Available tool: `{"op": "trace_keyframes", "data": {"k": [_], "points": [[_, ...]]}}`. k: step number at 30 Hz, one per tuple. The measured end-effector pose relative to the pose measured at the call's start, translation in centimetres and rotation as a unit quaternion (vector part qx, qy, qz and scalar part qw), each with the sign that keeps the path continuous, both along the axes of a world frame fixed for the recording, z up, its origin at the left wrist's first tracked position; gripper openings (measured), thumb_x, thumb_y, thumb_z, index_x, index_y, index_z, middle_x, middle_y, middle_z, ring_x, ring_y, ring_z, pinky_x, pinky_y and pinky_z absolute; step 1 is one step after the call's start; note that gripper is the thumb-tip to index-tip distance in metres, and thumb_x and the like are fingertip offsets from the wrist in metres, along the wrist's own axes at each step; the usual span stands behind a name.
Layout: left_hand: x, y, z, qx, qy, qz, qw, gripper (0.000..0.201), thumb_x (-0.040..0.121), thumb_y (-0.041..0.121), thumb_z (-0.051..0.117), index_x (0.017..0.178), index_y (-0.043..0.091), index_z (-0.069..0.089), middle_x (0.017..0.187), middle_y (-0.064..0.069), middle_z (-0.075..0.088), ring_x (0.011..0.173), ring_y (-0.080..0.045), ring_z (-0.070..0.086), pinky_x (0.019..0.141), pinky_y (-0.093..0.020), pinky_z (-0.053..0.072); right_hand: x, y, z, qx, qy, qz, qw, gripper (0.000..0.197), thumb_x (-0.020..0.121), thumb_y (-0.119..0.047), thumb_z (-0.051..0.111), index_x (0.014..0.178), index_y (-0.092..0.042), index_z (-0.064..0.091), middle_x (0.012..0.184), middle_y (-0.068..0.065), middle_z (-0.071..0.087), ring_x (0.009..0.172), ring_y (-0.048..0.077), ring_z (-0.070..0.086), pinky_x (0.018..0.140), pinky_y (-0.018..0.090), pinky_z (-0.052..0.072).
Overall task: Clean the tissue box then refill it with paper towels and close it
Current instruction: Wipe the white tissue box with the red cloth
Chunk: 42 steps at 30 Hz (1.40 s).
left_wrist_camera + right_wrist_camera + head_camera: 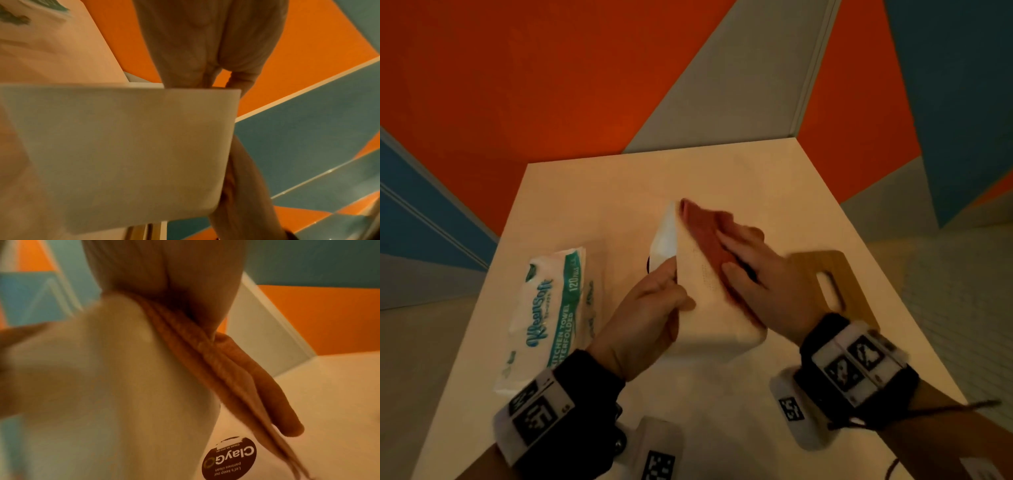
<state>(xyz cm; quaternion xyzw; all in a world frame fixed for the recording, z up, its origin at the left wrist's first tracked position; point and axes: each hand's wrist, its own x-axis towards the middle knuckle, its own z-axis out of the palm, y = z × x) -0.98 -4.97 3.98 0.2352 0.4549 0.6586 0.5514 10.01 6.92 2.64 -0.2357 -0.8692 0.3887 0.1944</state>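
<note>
A white tissue box (pixel 705 301) stands tilted on the table's middle. My left hand (pixel 650 318) grips its left edge, thumb on the near face; the box's pale wall (pixel 127 154) fills the left wrist view. My right hand (pixel 753 270) lies flat with straight fingers on a red-brown cloth (pixel 705 236), pressing it against the box's upper face. The cloth (pixel 226 378) hangs folded over the box (pixel 102 394) in the right wrist view. A Kleensoft paper towel pack (pixel 551 315) lies to the left on the table.
A bamboo lid with a slot (pixel 825 284) lies on the white table (pixel 722 411) behind my right wrist. A round brown sticker (pixel 229 457) is on the tabletop under the box. Orange, blue and grey walls (pixel 551 85) close in behind the table.
</note>
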Motion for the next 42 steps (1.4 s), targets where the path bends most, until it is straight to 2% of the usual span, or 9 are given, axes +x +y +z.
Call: {"op": "trace_keyframes", "data": {"k": [3,7,9,14,23,27,33,37,42], "points": [[-0.5,-0.2,-0.3,-0.005,0.034,0.057,0.998,0.037,0.084,-0.007,0.040,0.105,0.014,0.062,0.089,-0.003,0.072,0.080,-0.016,0.067,0.065,-0.021,0.057,2.3,-3.0,-0.3,0.050,-0.048,0.117,0.991,0.065,0.085,-0.056,0.038,0.142,-0.034,0.017,0.147,-0.025,0.001,0.133,-0.007,0.004,0.102,-0.003,0.000],[-0.4,-0.9,-0.9,-0.025,0.079,0.071,0.994,0.032,0.086,-0.005,0.041,0.090,0.016,0.064,0.073,0.002,0.073,0.072,-0.016,0.063,0.060,-0.024,0.056,2.6,-4.2,-1.3,0.175,-0.090,0.145,0.970,0.059,0.090,-0.058,0.018,0.143,-0.033,0.010,0.153,-0.010,0.000,0.140,0.010,-0.002,0.112,0.042,0.003],[-0.2,-1.1,-1.0,0.019,0.070,0.055,0.996,0.029,0.077,-0.007,0.049,0.097,0.011,0.061,0.074,0.005,0.071,0.071,-0.012,0.060,0.056,-0.019,0.052,0.9,-3.1,-0.9,0.237,-0.094,0.123,0.959,0.055,0.094,-0.052,0.012,0.142,-0.027,0.017,0.153,0.002,0.011,0.141,0.024,0.008,0.107,0.049,0.008],[-0.9,-1.4,-0.9,0.034,0.122,0.031,0.991,0.040,0.078,0.004,0.048,0.112,0.025,0.054,0.106,0.005,0.072,0.103,-0.021,0.064,0.085,-0.038,0.054,-4.2,0.0,1.6,0.248,-0.077,0.060,0.964,0.059,0.093,-0.048,0.014,0.144,-0.020,0.020,0.154,0.014,0.018,0.141,0.034,0.016,0.113,0.052,0.014],[-1.4,-2.4,-1.1,0.018,0.270,0.052,0.961,0.028,0.073,0.008,0.051,0.073,0.034,0.060,0.083,0.016,0.065,0.082,-0.001,0.060,0.070,-0.023,0.053,-5.7,-2.0,1.8,0.266,-0.069,0.102,0.956,0.070,0.086,-0.053,0.029,0.144,-0.016,0.018,0.155,0.015,0.014,0.142,0.035,0.012,0.111,0.054,0.008],[-1.6,-1.7,-0.8,0.004,0.232,0.061,0.971,0.033,0.083,0.007,0.051,0.106,0.031,0.055,0.103,0.005,0.070,0.099,-0.014,0.064,0.082,-0.032,0.057,-7.1,-0.4,3.1,0.249,-0.062,0.057,0.965,0.059,0.091,-0.047,0.022,0.144,-0.020,0.021,0.154,0.011,0.022,0.140,0.032,0.018,0.113,0.050,0.012],[-1.7,-2.2,-1.9,-0.013,0.214,0.086,0.973,0.037,0.076,0.010,0.052,0.105,0.033,0.054,0.107,0.007,0.070,0.101,-0.010,0.063,0.082,-0.028,0.057,-5.4,1.5,2.4,0.057,-0.035,-0.033,0.997,0.050,0.099,-0.032,0.029,0.144,-0.014,0.016,0.153,0.008,0.017,0.138,0.022,0.022,0.112,0.025,0.017],[-1.8,-1.9,-2.0,-0.003,0.198,0.078,0.977,0.039,0.080,0.001,0.052,0.111,0.025,0.053,0.105,-0.001,0.070,0.099,-0.018,0.064,0.077,-0.028,0.057,-2.8,-2.0,-0.4,0.210,-0.055,0.034,0.976,0.050,0.095,-0.029,0.029,0.140,-0.008,0.024,0.151,0.022,0.023,0.139,0.036,0.016,0.111,0.054,0.021],[-1.6,-1.8,-1.9,0.003,0.201,0.098,0.975,0.049,0.077,0.002,0.059,0.118,0.027,0.051,0.102,0.010,0.071,0.097,-0.013,0.063,0.078,-0.029,0.055,-2.6,-3.0,-0.2,0.310,-0.114,0.107,0.938,0.048,0.095,-0.034,0.025,0.135,-0.011,0.038,0.143,0.017,0.042,0.131,0.036,0.039,0.101,0.059,0.031]]}}
